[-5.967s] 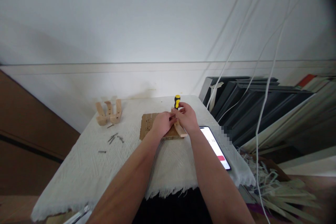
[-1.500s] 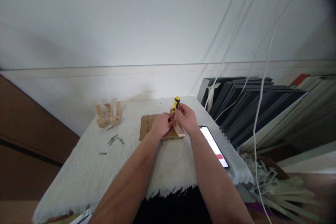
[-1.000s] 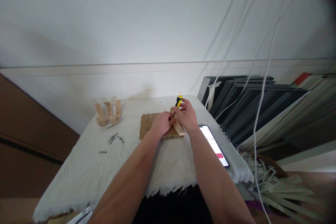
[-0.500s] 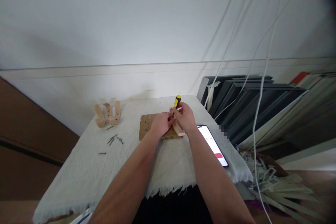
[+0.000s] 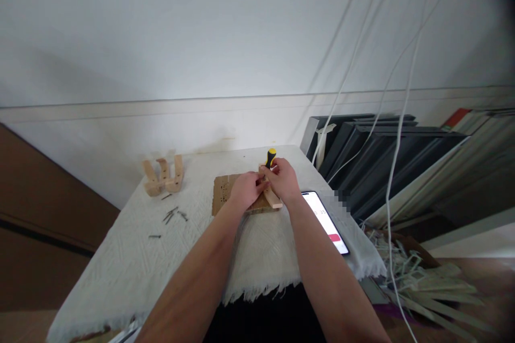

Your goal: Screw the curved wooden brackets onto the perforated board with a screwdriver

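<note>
A flat wooden board (image 5: 222, 195) with small holes lies on the white cloth of the table (image 5: 161, 257). A light wooden strip (image 5: 273, 199) rests on its right side. My left hand (image 5: 246, 192) is closed on the strip's far end, pinning it to the board. My right hand (image 5: 281, 181) grips a yellow and black screwdriver (image 5: 270, 157), which stands nearly upright with its tip down at the strip between my hands. The tip itself is hidden by my fingers.
Several dark screws (image 5: 174, 215) lie left of the board, with a small wooden piece of upright pegs (image 5: 161, 176) behind them. A phone (image 5: 326, 221) with a lit screen lies to the right. Dark panels (image 5: 386, 155) lean beyond the table's right edge, and white cables (image 5: 396, 134) hang there.
The screwdriver handle has tilted slightly back and forth while my right hand shifts its grip on it. My left hand has stayed on the strip. The view has drifted a little.
</note>
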Motion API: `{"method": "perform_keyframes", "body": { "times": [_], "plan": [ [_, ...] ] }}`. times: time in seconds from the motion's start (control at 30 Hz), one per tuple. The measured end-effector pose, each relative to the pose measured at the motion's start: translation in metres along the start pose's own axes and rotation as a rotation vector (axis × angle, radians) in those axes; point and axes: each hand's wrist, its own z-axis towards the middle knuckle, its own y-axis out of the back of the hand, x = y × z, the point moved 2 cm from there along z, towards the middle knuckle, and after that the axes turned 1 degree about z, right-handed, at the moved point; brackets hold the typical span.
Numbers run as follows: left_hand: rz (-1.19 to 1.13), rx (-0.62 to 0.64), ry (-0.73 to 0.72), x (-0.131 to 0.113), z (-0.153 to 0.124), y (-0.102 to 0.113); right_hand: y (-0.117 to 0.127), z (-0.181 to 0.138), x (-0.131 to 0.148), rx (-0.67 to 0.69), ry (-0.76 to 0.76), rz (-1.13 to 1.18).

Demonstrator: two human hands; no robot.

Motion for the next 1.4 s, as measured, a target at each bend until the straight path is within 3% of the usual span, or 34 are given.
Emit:
{"method": "perform_keyframes", "body": {
  "times": [0.33,0.6,0.8,1.0,1.4],
  "plan": [
    [0.005,-0.005,-0.010,0.001,0.000,-0.002,0.007,-0.001,0.008,0.080,0.006,0.038],
    [-0.002,-0.015,-0.012,0.002,0.001,-0.004,0.000,0.001,0.005,0.028,-0.022,0.086],
    [-0.008,-0.023,-0.024,0.003,0.001,-0.004,0.002,0.000,0.008,0.154,0.044,0.100],
    [0.002,-0.014,-0.012,0.000,0.002,-0.002,-0.002,0.001,0.004,0.083,0.001,0.075],
    [-0.035,-0.012,-0.024,0.000,0.000,-0.001,-0.001,-0.002,0.011,0.167,0.166,0.044]
  ]
}}
